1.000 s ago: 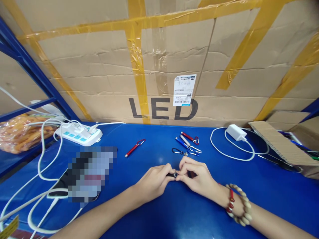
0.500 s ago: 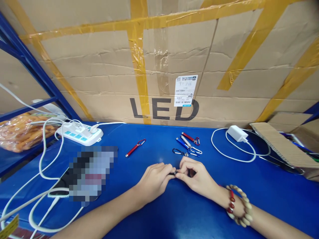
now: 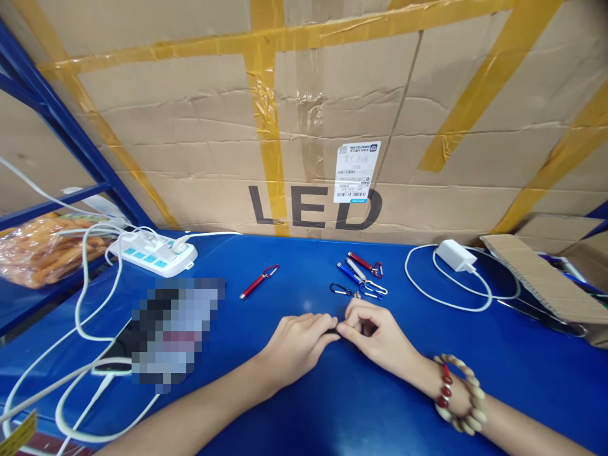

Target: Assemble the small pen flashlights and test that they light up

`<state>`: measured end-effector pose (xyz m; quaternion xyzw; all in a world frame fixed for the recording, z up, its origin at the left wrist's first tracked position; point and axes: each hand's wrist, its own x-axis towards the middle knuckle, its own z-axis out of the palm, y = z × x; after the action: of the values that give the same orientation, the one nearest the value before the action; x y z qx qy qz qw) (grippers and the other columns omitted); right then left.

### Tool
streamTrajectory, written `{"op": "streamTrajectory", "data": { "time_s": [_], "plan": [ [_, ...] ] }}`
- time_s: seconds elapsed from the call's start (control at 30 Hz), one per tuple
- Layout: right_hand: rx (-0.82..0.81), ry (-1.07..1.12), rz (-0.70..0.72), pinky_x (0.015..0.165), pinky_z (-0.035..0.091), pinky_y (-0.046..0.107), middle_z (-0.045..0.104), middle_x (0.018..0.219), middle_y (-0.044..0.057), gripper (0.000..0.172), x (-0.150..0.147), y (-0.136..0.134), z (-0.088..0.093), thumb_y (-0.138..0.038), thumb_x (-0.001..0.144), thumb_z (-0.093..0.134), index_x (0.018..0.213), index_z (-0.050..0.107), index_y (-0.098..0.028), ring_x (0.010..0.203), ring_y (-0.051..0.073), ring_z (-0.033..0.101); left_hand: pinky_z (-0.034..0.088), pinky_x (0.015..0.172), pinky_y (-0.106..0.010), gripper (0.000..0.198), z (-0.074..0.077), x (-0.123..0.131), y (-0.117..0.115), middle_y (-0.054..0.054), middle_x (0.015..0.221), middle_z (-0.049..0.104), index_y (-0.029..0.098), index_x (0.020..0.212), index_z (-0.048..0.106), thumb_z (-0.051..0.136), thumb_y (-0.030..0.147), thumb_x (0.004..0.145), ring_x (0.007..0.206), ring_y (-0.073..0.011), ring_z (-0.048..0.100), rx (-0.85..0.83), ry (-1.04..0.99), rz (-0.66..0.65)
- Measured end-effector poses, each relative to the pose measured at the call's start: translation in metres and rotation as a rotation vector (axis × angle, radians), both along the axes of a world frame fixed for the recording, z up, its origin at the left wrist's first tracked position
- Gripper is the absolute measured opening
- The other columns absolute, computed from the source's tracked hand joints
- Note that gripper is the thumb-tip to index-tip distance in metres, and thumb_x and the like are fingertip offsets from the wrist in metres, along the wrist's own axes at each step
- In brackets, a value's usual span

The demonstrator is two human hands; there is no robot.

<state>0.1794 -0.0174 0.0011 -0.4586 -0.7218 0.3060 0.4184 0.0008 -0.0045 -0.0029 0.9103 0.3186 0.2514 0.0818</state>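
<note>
My left hand (image 3: 304, 345) is closed over a small black tube (image 3: 334, 325), mostly hidden by the fingers. Thumb and forefinger of my right hand (image 3: 373, 332) pinch together at the tube's right end; what exactly sits between them is hidden. Just beyond the hands lie a black carabiner clip (image 3: 341, 289) and a tiny metal piece (image 3: 357, 295). Behind these are a blue keychain flashlight (image 3: 349, 273), a silver one (image 3: 356, 268) and a red one (image 3: 361, 261), each with a clip. Another red keychain flashlight (image 3: 256, 284) lies apart to the left.
A phone with a blurred screen (image 3: 190, 329) and white cables lie at left, near a white power strip (image 3: 156, 256). At right are a white charger (image 3: 456, 254) with its cable and a cardboard piece (image 3: 546, 278). A large taped carton (image 3: 213, 145) stands behind the blue table.
Both hands have shifted very slightly right, still meeting at the black tube. Less of the tube shows between the fingers now. The things on the table lie as before.
</note>
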Motion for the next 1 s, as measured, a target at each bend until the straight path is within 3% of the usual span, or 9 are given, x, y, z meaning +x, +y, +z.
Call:
{"op": "streamTrajectory", "data": {
  "time_s": [0.23, 0.43, 0.63, 0.8, 1.0],
  "plan": [
    [-0.162, 0.136, 0.081, 0.04, 0.033, 0.019, 0.048, 0.062, -0.002, 0.036, 0.004, 0.004, -0.005, -0.043, 0.078, 0.061, 0.055, 0.051, -0.016, 0.045, 0.005, 0.042, 0.052, 0.068, -0.024, 0.018, 0.002, 0.0, 0.002, -0.003, 0.085, 0.07, 0.019, 0.092, 0.057, 0.043, 0.03, 0.092, 0.077, -0.0157, 0.067, -0.123, -0.072, 0.004],
    [-0.307, 0.297, 0.134, 0.04, 0.034, 0.019, 0.047, 0.061, -0.004, 0.04, 0.008, 0.007, -0.004, -0.046, 0.069, 0.069, 0.051, 0.048, -0.016, 0.041, 0.004, 0.043, 0.05, 0.081, -0.026, 0.023, 0.006, -0.001, 0.0, -0.004, 0.101, 0.067, 0.021, 0.112, 0.052, 0.044, 0.027, 0.091, 0.09, -0.016, 0.064, -0.22, -0.142, -0.072],
    [-0.273, 0.274, 0.159, 0.046, 0.033, 0.02, 0.047, 0.054, -0.004, 0.042, 0.009, 0.009, -0.006, -0.042, 0.062, 0.075, 0.044, 0.048, -0.015, 0.05, 0.007, 0.042, 0.049, 0.083, -0.025, 0.024, 0.011, -0.001, -0.004, -0.004, 0.1, 0.068, 0.021, 0.11, 0.055, 0.038, 0.019, 0.092, 0.091, -0.0147, 0.063, -0.293, -0.167, -0.193],
    [-0.268, 0.214, 0.111, 0.045, 0.032, 0.02, 0.046, 0.053, -0.005, 0.043, 0.007, 0.008, -0.005, -0.044, 0.062, 0.074, 0.044, 0.048, -0.015, 0.049, 0.007, 0.04, 0.05, 0.075, -0.023, 0.021, 0.008, -0.001, -0.003, -0.004, 0.092, 0.069, 0.02, 0.103, 0.057, 0.04, 0.02, 0.091, 0.082, -0.0145, 0.064, -0.294, -0.195, -0.156],
    [-0.21, 0.199, 0.04, 0.044, 0.035, 0.02, 0.048, 0.055, -0.004, 0.04, 0.003, 0.004, 0.0, -0.049, 0.062, 0.073, 0.053, 0.051, -0.016, 0.047, 0.007, 0.041, 0.049, 0.065, -0.025, 0.022, 0.008, 0.002, -0.001, -0.005, 0.079, 0.067, 0.019, 0.095, 0.057, 0.035, 0.018, 0.091, 0.07, -0.0159, 0.062, -0.157, -0.129, -0.075]
  ]
}}
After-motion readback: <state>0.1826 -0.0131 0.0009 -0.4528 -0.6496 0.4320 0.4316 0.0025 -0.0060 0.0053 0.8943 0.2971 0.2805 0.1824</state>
